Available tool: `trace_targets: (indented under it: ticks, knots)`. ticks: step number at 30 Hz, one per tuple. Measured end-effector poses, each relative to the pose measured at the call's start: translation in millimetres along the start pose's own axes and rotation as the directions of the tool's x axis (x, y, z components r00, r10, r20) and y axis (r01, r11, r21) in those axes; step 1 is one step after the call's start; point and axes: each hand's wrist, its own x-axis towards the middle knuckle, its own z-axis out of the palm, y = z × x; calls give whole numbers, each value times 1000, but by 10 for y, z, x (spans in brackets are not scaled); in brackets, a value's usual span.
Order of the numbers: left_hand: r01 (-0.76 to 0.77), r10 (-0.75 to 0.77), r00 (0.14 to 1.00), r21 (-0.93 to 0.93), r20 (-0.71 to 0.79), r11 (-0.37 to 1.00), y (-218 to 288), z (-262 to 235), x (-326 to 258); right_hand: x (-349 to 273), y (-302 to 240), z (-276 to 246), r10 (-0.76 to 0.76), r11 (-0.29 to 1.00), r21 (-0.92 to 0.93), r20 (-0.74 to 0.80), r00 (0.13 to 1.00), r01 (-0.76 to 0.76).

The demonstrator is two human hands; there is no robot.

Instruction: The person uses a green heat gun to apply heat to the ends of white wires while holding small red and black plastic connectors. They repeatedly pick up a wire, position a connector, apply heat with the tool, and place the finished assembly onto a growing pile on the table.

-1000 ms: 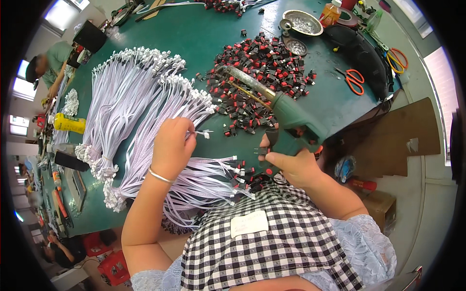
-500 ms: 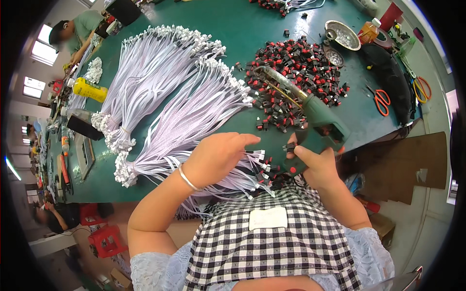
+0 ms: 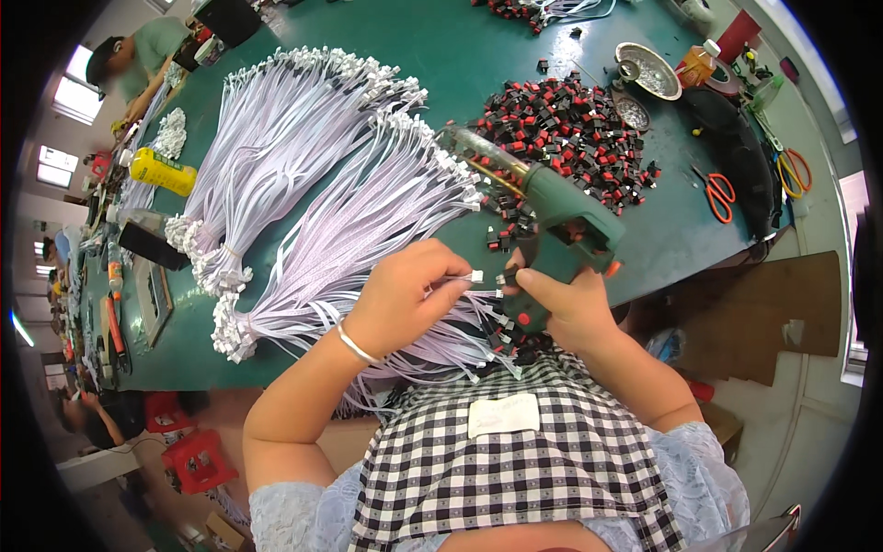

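Observation:
My left hand [image 3: 409,290] pinches a thin white cable by its end, so its small white connector [image 3: 476,276] sticks out past the fingertips. Facing it, a short gap away, is a small black switch [image 3: 508,276] between the thumb and finger of my right hand [image 3: 575,308]. That same hand grips a green pistol-shaped power tool [image 3: 575,219] with a long, narrow metal nose pointing up and left. Beneath my left hand fans a bundle of white cables [image 3: 345,207]; some near ends carry black switches. A pile of red-and-black switches [image 3: 570,138] lies beyond the tool.
Another cable bundle [image 3: 267,138] spreads at the left, beside a yellow bottle [image 3: 164,172] and a black box [image 3: 152,244]. At the right are a metal bowl [image 3: 648,69], orange-handled scissors [image 3: 719,197] and a black bag [image 3: 740,156]. Another person [image 3: 147,55] works at far left.
My left hand has closed on a cable end and raised its connector. My right hand has moved left with the tool and switch, bringing the switch close to the connector.

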Motion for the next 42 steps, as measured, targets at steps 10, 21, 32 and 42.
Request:
trace_targets:
  ticks: [10,21,32,42]
  knots:
    - [291,-272,956,-405,106,866,67,-67,-108,54,-18,118,46,983,-179,25,999,-41]
    - [336,-300,942,-404,150,851,15,-42,-102,11,-17,213,-28,937,-347,24,999,34]
    - [315,-304,947,-471,102,824,25,5,-61,74,2,248,9,955,-296,30,1000,0]
    - [360,-410,910,-619,66,698,-50,55,7,-58,-123,-46,-349,512,-779,195,917,361]
